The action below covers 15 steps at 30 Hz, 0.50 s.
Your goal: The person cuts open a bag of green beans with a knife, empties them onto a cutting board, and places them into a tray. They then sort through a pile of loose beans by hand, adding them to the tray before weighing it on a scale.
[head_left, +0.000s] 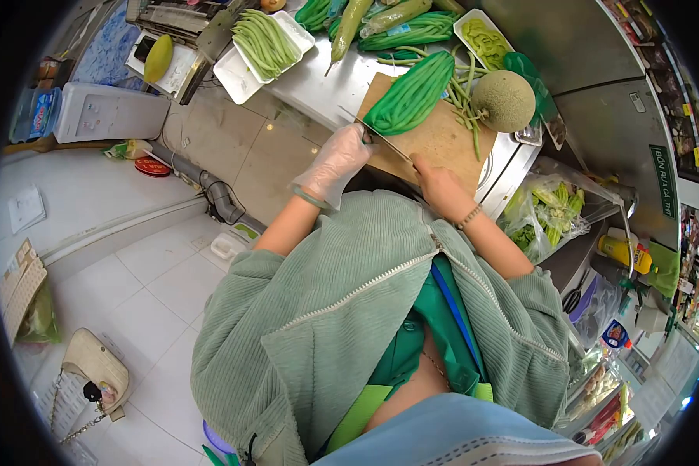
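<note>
My right hand (443,189) is wrapped round the handle of a knife (392,147), whose thin blade points up and left across the near edge of a wooden cutting board (460,151). My left hand (342,159), in a clear plastic glove, has its fingers curled in beside the blade at the board's left corner; what they grip, if anything, is hidden. Just beyond the blade, a bundle of long green beans in green netting (415,97) lies on the board. Loose green beans (464,105) trail along its right side, next to a netted-skin melon (503,101).
White foam trays (241,76) hold green beans (266,43) at the counter's left end. More bagged green vegetables (404,29) line the back. A bag of leafy greens (550,206) sits right of my right arm. A scale (171,68) bears a yellow-green fruit (159,58).
</note>
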Motion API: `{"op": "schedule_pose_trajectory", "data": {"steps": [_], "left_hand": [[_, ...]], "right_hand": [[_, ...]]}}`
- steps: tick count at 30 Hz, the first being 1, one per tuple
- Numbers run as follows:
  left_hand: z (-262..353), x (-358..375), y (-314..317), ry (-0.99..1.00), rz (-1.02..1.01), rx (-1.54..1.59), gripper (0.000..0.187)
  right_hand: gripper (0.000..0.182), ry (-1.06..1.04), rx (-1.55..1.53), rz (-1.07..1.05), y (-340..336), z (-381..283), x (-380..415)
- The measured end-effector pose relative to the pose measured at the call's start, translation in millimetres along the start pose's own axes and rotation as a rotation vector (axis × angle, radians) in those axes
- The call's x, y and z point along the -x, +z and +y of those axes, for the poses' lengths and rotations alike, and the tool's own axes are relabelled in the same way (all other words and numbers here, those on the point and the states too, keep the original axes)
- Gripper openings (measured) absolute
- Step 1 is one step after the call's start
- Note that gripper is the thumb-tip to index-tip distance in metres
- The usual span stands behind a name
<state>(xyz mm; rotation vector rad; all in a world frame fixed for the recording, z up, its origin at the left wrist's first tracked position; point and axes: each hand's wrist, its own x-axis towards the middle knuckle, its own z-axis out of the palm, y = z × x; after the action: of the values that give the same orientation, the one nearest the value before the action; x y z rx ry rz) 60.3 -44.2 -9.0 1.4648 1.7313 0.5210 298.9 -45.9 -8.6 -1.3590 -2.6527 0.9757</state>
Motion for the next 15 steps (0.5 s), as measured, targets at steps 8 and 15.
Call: {"op": "schedule_pose_trajectory", "data": {"steps": [8,15], "left_hand": [[-21,9,-32,-0.19,-0.164,0.465,0.022],[-47,-24,-40,-0.082,-0.359,0.613,0.021]], "right_hand": [[0.031,-0.069,-0.221,0.036,-34,-5,15],[0.046,0.022,-0.407,0.529,-58,9,-16]]}}
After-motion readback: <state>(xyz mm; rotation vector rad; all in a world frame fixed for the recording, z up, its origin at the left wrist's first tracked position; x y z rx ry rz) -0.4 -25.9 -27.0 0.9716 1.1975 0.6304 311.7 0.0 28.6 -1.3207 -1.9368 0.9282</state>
